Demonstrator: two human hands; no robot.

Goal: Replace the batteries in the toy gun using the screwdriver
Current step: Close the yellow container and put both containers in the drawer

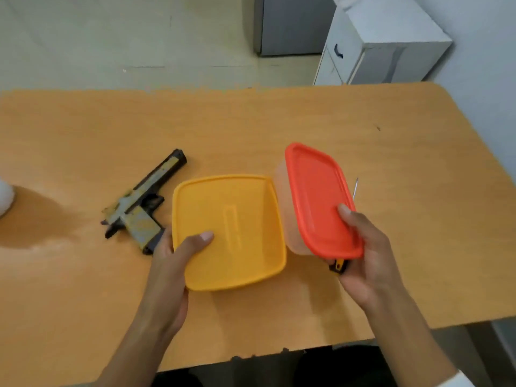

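Observation:
A black and yellow-grey toy gun (142, 203) lies on the wooden table (251, 121), left of centre. My left hand (178, 255) grips the left edge of a yellow-lidded container (231, 230), thumb on its lid. My right hand (363, 247) holds a tilted, clear container with an orange-red lid (318, 199), thumb on the lid. Behind that container lies a screwdriver: its metal tip (355, 188) shows past the lid's right edge, and its yellow-black handle end (339, 266) shows below the lid.
A white object (5, 196) sits at the table's left edge. Beyond the table's far edge stand a grey cabinet (293, 26) and a white drawer unit (377, 43) on the floor. The table's right corner is rounded.

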